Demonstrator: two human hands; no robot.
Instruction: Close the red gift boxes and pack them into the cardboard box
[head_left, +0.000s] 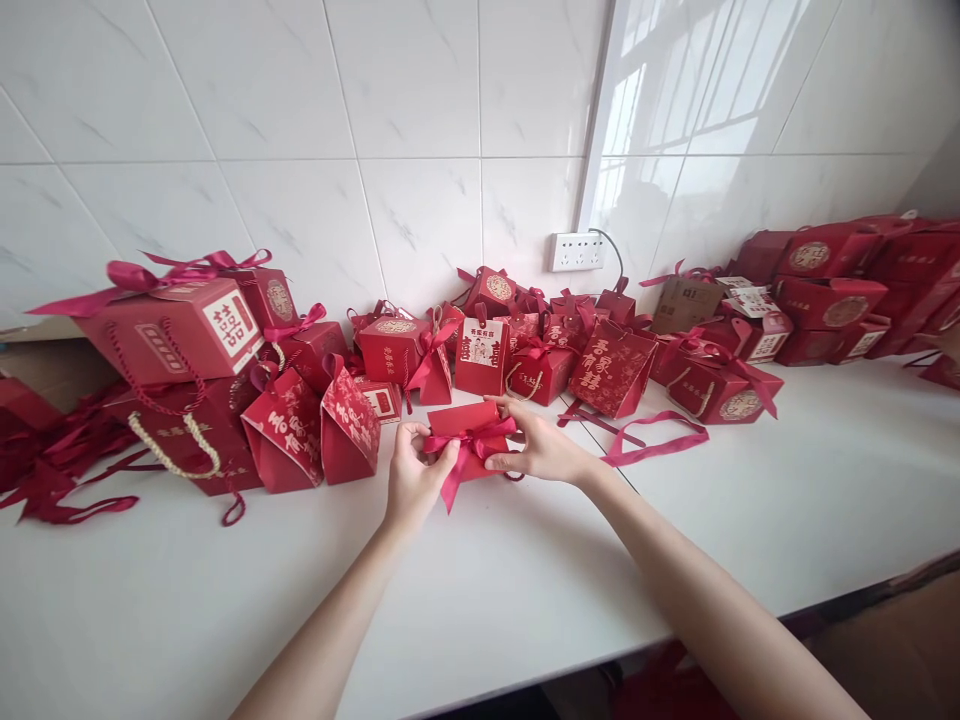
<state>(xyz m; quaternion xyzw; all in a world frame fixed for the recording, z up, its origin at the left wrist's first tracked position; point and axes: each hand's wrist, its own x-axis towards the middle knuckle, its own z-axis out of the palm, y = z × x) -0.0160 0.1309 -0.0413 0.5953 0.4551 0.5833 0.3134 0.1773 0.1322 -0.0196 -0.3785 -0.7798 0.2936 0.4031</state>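
Observation:
A small red gift box (466, 418) with a dark pink ribbon bow (471, 440) on it is between my hands, at the middle of the white table. My left hand (421, 468) grips its left side, with the thumb against the bow's left loop. From the right, my right hand (534, 442) pinches the bow's right loop and the box edge between thumb and fingers. One ribbon tail hangs down over the front of the box. The underside of the box is hidden.
Several red gift boxes (491, 362) stand along the tiled wall behind. Larger boxes with cord handles (169, 335) are stacked at the left, and more boxes (829, 300) at the right. A loose ribbon (660, 438) lies right of my hands. A power strip (576, 252) is on the wall.

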